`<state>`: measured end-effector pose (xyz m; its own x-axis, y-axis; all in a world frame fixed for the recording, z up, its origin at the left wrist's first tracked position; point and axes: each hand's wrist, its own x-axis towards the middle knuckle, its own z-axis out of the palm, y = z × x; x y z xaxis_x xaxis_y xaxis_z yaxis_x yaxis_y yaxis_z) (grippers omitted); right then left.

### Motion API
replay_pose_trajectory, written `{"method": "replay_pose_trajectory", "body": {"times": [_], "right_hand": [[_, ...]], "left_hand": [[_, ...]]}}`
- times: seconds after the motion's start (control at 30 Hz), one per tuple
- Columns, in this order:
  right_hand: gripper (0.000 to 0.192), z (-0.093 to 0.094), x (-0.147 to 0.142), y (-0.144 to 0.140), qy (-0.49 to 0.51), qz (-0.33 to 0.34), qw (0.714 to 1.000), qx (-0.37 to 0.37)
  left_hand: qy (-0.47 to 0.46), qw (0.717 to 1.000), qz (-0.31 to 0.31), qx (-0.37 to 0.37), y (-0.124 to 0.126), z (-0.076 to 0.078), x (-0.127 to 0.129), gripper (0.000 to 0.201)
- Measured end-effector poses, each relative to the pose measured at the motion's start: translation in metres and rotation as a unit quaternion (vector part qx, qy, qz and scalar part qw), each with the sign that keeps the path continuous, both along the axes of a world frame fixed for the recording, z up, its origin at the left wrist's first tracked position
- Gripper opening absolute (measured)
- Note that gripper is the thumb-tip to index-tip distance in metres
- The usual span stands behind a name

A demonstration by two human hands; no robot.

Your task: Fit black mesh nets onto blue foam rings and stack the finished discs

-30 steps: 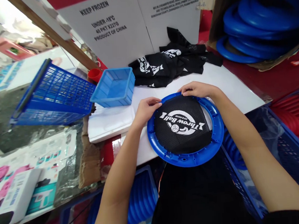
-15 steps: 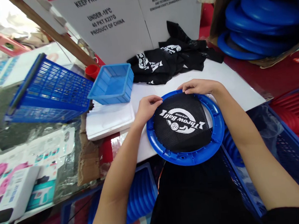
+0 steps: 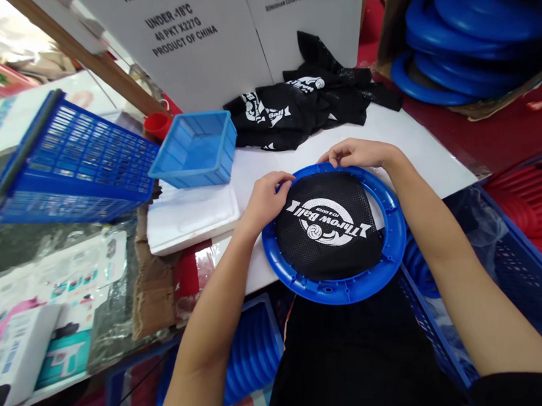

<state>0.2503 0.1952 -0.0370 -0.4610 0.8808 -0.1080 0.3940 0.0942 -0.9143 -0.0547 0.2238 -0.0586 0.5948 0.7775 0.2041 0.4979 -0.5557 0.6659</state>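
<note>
A blue plastic ring lies at the table's front edge, its near part overhanging my lap. Inside it is a round black mesh cloth printed "Throw Ball" in white. The cloth meets the ring on the left, while a gap shows at its right side. My left hand is closed on the ring's upper left rim, its fingertips by the cloth edge. At the far rim my right hand is closed too, fingers bent over ring and cloth edge; what the fingertips pinch is partly hidden.
Black printed cloths lie in a heap behind the ring. To the left are a light blue bin and a tilted blue basket. Blue rings fill a carton at right; red rings sit in a crate below.
The right hand's fingers have shifted slightly left along the far rim. The left hand keeps its place on the ring. The view has moved a little, sliding the background leftward.
</note>
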Motion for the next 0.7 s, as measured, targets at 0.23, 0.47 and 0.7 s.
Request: {"method": "replay_pose_trajectory", "body": {"times": [0.23,0.47,0.7], "right_hand": [[0.025,0.01,0.003,-0.005,-0.07,0.039,0.997,0.024],[0.053,0.002,-0.002,-0.006,-0.157,0.104,0.981,0.049],[0.039,-0.001,-0.006,-0.007,-0.219,0.11,0.968,0.045]], "left_hand": [[0.059,0.985,-0.111,0.117,-0.006,-0.002,-0.001,0.028],[0.114,0.976,-0.166,0.086,-0.006,-0.004,-0.004,0.031],[0.12,0.974,-0.167,0.093,-0.011,0.003,-0.001,0.031]]}}
